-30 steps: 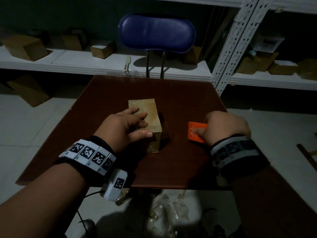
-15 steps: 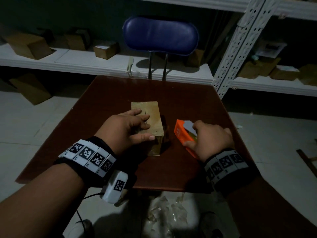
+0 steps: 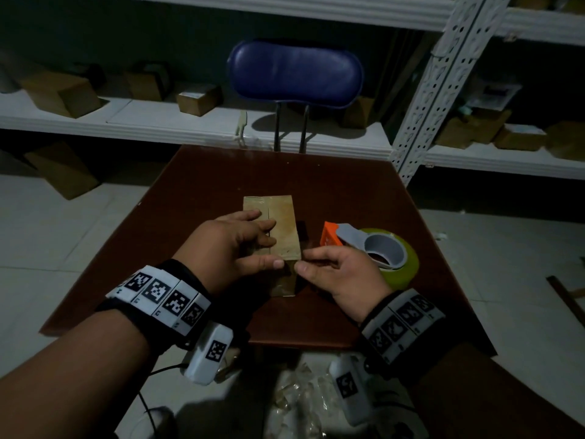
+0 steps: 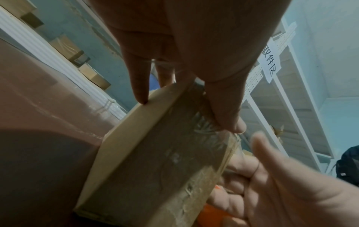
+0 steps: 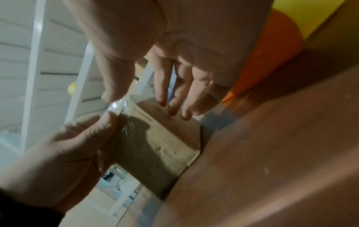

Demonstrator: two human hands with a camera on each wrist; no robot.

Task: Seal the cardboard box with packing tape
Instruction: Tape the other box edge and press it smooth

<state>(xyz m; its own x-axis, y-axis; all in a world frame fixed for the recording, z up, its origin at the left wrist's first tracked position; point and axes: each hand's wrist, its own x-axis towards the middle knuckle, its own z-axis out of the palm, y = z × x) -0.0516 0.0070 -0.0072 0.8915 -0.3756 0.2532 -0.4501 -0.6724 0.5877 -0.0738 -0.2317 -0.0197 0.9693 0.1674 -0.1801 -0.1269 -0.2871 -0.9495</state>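
A small cardboard box (image 3: 283, 226) lies lengthwise in the middle of the brown table (image 3: 348, 191). My left hand (image 3: 267, 239) rests flat on its top, with the thumb over the near edge. My right hand (image 3: 316, 261) is at the box's near right corner with straight fingers against the side. In the right wrist view its thumb touches a bit of clear tape (image 5: 116, 106) at the box's (image 5: 165, 138) upper edge, beside the left thumb. Clear tape covers the near face (image 4: 155, 161). The orange and grey tape dispenser (image 3: 373, 248) with its yellowish roll lies free on the table, right of the box.
A blue chair back (image 3: 294, 74) stands behind the table. White shelves (image 3: 158, 122) with cardboard boxes run along the wall, and a perforated upright (image 3: 433, 83) stands at the back right. Crumpled clear plastic (image 3: 300, 397) lies on the floor below the table's near edge.
My right hand set the tape dispenser down on the table and moved left to the box's near corner. The left hand stayed on the box.
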